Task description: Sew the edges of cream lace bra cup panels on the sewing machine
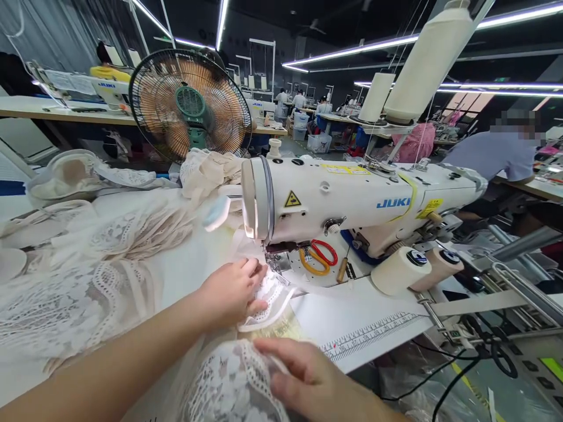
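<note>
My left hand (231,293) lies beside the sewing machine's needle area, fingers curled and closed on a piece of white lace fabric (270,296) with a pale edging. This piece reaches under the presser foot (276,262). Nearer to me, my right hand (314,375) rests at the edge of a larger white lace section (235,375). Its index finger and thumb are stretched out and apart, touching the lace. The white JUKI sewing machine (352,199) stands behind both hands, its lamp lighting the stitching spot.
Lace garment pieces (127,234) pile up at left. On the machine bed lie scissors (319,258) with red and yellow handles and a wooden-handled tool (343,266). Thread cones (400,271) stand at right, beyond a printed ruler (373,334). A fan (189,105) stands behind; a person (492,149) sits at right.
</note>
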`<action>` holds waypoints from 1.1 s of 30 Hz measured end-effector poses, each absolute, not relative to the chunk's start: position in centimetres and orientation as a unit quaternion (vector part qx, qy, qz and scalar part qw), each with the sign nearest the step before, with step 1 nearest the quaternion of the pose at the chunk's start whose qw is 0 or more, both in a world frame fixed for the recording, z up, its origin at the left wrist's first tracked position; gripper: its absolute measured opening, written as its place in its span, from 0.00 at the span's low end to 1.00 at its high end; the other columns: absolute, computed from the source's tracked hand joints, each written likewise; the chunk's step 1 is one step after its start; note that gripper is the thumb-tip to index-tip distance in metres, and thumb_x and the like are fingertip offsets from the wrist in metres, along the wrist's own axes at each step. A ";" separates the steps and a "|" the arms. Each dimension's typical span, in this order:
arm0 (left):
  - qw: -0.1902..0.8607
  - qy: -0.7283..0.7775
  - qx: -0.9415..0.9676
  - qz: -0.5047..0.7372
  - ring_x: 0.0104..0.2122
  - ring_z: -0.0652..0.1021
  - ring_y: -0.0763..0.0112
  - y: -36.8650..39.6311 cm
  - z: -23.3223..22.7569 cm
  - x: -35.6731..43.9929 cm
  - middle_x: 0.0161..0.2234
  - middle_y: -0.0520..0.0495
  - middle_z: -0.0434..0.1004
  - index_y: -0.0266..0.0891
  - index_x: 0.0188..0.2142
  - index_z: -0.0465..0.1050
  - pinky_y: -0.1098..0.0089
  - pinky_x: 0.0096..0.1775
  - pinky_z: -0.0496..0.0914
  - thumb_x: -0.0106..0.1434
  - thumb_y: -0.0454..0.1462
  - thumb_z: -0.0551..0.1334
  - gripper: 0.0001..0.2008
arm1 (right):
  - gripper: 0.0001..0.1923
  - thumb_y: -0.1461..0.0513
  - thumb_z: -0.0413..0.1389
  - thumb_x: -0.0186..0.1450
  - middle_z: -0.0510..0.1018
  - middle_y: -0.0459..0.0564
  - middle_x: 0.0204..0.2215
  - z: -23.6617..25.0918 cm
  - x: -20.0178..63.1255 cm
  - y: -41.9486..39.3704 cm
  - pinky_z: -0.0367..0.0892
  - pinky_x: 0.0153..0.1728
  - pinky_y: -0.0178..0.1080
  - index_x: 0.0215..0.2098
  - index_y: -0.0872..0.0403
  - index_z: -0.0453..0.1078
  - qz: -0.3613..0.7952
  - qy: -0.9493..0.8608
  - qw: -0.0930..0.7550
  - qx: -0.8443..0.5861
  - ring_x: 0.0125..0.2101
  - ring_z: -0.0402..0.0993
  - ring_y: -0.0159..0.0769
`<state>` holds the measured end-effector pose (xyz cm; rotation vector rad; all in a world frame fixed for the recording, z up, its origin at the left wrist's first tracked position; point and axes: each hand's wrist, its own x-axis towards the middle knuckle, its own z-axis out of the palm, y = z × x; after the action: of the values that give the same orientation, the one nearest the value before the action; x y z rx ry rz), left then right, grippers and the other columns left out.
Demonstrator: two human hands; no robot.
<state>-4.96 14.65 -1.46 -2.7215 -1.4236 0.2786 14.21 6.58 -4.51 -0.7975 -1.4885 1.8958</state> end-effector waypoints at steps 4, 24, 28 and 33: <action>0.016 -0.427 -0.897 0.113 0.47 0.70 0.51 15.1 -0.9 -6.0 0.48 0.33 0.70 0.31 0.61 0.61 0.57 0.48 0.68 0.63 0.47 0.59 0.31 | 0.24 0.62 0.56 0.60 0.74 0.57 0.41 -4.6 17.4 10.6 0.66 0.43 0.46 0.55 0.56 0.66 0.237 -0.817 0.301 -0.431 0.41 0.69 0.46; -0.095 -0.338 -0.928 -0.128 0.43 0.75 0.63 11.2 -3.6 -5.0 0.41 0.45 0.76 0.38 0.40 0.72 0.57 0.56 0.63 0.59 0.31 0.58 0.09 | 0.08 0.68 0.50 0.63 0.73 0.46 0.26 -7.0 15.6 14.0 0.56 0.25 0.36 0.28 0.55 0.69 -0.048 -0.924 0.288 -0.246 0.27 0.61 0.33; -0.049 -0.317 -0.940 -0.119 0.41 0.74 0.61 11.8 -3.6 -5.1 0.40 0.43 0.75 0.38 0.45 0.70 0.55 0.51 0.66 0.60 0.32 0.58 0.13 | 0.08 0.68 0.51 0.63 0.73 0.47 0.27 -7.0 15.5 13.7 0.57 0.26 0.36 0.27 0.56 0.68 -0.059 -0.924 0.274 -0.260 0.28 0.62 0.34; -0.009 -0.298 -0.946 -0.127 0.41 0.74 0.62 12.6 -3.3 -5.4 0.38 0.43 0.74 0.38 0.45 0.71 0.56 0.51 0.65 0.66 0.33 0.54 0.11 | 0.09 0.67 0.49 0.65 0.76 0.52 0.33 -7.1 15.7 13.6 0.63 0.30 0.38 0.36 0.58 0.72 -0.039 -0.931 0.265 -0.248 0.31 0.64 0.37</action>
<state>-5.42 12.65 -3.34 -2.9889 -0.9401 -0.4017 15.72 13.55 -7.09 -0.6715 -2.5157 -0.1056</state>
